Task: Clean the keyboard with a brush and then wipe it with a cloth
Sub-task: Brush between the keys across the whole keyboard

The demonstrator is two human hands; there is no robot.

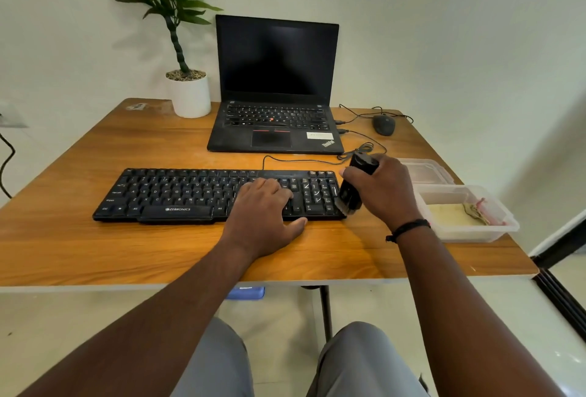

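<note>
Head view: right hand point(385, 192) fingers grasp the brush point(355, 182), bristles at the keyboard point(177, 195) right end. Left hand point(263, 216) fingers lie relaxed on the keys near the desk point(95, 254) front edge.

A keyboard point(203, 195) lay on the counter point(158, 257), nearest the person. Behind it stood an open laptop point(275, 89), with a potted plant point(187, 92) to its left and a mouse point(384, 124) to its right. Two containers point(466, 212) sat right of the keyboard.
</note>
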